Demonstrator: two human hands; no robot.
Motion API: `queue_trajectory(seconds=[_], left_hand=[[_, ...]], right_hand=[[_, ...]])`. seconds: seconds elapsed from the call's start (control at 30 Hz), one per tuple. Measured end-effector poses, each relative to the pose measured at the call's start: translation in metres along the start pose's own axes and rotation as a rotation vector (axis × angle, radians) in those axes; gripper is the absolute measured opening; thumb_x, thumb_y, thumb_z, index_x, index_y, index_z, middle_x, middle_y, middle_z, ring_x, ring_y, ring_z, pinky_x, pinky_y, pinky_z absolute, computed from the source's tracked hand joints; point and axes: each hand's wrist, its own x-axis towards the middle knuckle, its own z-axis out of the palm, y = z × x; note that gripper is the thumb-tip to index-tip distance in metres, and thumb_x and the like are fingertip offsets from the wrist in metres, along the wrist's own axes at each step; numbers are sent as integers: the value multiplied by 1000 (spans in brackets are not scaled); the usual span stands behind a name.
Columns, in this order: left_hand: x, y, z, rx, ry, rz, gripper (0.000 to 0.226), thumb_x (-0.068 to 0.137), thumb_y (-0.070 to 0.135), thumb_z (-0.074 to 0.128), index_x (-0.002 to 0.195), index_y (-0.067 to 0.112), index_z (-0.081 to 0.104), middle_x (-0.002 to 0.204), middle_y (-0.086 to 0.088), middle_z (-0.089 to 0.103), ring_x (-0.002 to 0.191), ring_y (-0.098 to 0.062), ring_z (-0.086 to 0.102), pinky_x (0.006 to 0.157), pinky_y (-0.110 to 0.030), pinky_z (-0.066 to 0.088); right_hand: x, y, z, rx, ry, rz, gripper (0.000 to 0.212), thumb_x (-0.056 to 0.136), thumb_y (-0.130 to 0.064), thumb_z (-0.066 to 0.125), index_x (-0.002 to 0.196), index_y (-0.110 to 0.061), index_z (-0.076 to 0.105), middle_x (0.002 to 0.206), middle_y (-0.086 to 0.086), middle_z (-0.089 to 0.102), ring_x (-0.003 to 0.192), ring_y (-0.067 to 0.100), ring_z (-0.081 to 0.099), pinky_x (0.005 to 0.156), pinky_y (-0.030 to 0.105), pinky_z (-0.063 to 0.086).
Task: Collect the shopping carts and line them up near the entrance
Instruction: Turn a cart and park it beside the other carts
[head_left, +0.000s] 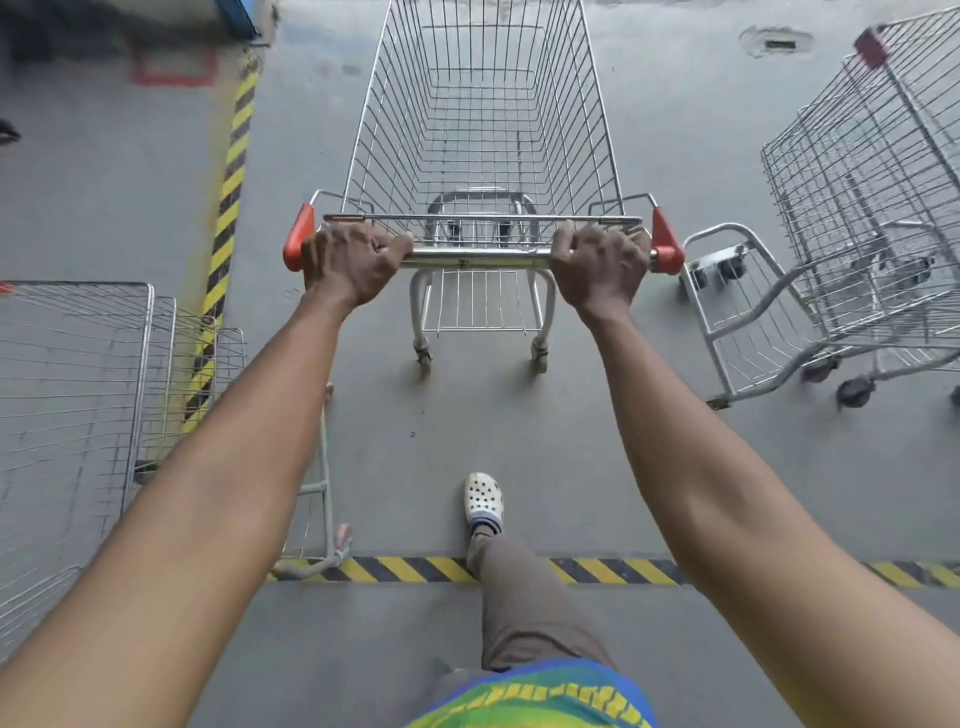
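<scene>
A parked cart (78, 374) is sitting at the far left beside the hazard stripe (228, 208). The left hand (353, 262) and right hand (597, 265) are each wrapping tightly round the handle bar (478, 255) of the middle shopping cart (480, 119), spaced wide (likely for steering). Another cart (872, 208) is standing at the right, apart.

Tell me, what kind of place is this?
Probably a supermarket's cart area or car park: a wire pushed cart, a second cart on the right, and yellow-and-black stripes on the concrete floor.
</scene>
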Motion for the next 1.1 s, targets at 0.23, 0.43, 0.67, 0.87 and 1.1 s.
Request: queue_trajectory(seconds=[0.23,0.43,0.67,0.87,1.1], left_hand=[[-90,12,5,-9,95,46,62,93,67,41,81,20,81,66,-5,66,61,-26,55,58,-27,37],[-169,-4,10,20,87,45,72,92,79,28,86,31,81,68,-2,73,61,-22,62,62,-31,53],[-278,-37,2,-92,113,80,66,89,77,36,89,29,81,68,3,73,58,-20,63,63,-32,54],[-372,-58,-1,-90,134,133,59,89,74,39,58,26,55,57,6,57,57,-20,55,69,-32,46],[-467,-85,0,-133,209,215,38,93,46,50,95,17,74,94,-5,73,96,-27,56,90,-40,31]], right_hand=[[-66,35,-20,-50,-8,-36,64,99,-44,30,72,-9,77,72,10,73,67,26,63,93,40,37],[-145,50,-38,-56,-2,-33,61,99,-41,33,69,-9,76,68,8,74,65,26,66,92,39,40],[-258,49,-52,-4,0,-63,59,100,-41,36,68,-9,74,65,8,71,60,23,53,92,38,38],[-361,67,-51,198,-11,-131,59,97,-71,42,77,-20,65,94,-2,68,104,28,54,97,42,36],[-450,77,-68,233,-196,-226,72,76,-90,46,101,-25,66,106,-4,53,114,23,38,96,37,28]])
